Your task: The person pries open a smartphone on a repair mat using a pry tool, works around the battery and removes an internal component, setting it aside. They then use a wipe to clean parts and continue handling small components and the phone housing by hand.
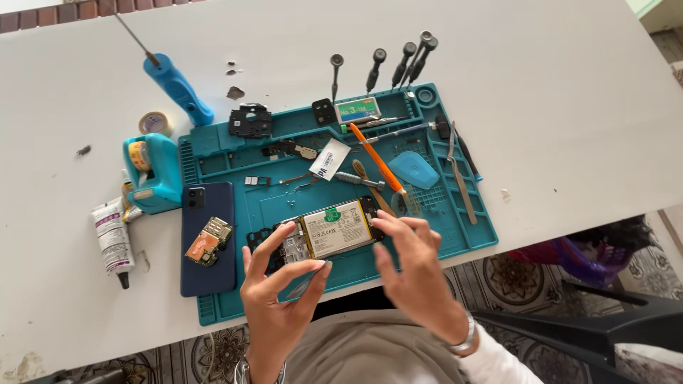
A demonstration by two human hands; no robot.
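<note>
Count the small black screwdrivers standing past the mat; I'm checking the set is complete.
5, in a row along the teal mat's far edge: one, a second, and three bunched at the right. Others may lie hidden among the mat's tools.

A blue phone back [207, 238] lies on the teal mat [455, 227] with a small orange part [208, 242] on top. A white tube [112, 238] lies on the white bench [555, 107]. Five small screwdrivers [377, 67] stand behind the mat, near a big blue one [178, 89].

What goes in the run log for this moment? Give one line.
left hand: holds opened phone | right hand: fingertips on phone's right end | under it: teal repair mat
</note>
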